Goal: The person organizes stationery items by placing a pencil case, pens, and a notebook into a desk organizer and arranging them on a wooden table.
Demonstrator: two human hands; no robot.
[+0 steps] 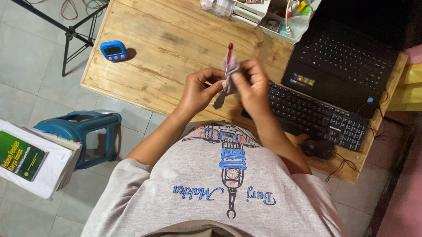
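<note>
**Pen and cloth held together above the desk**

Pen (228,59) first: we hold a slim one with a dark red tip upright over the near half of the wooden desk (157,34), its lower part wrapped in a small pale cloth (230,77). Our left hand (199,88) pinches the cloth's left edge between thumb and fingertips, and our right hand (252,84) closes around the cloth and the pen shaft from the other side. Both grips are pinched on the bundle, and neither hand is open. How firmly the pen itself is caught inside the cloth we cannot tell, since the fabric hides the shaft.

As we judge it, the wiping goes best if one hand steadies the pen near its middle while the other works the cloth along it in short strokes. We should keep the tip pointed away from our grey shirt (225,195) and press lightly, so the cloth slides rather than bunches.

Around us, a black keyboard (316,114) lies just right of our hands, with a laptop (343,58) behind it and a mouse (317,148) at the desk's near edge. A blue digital timer (114,50) sits well to the left. On the floor stands a blue plastic stool (85,133), and a stack of books (24,159) rests on it.
</note>
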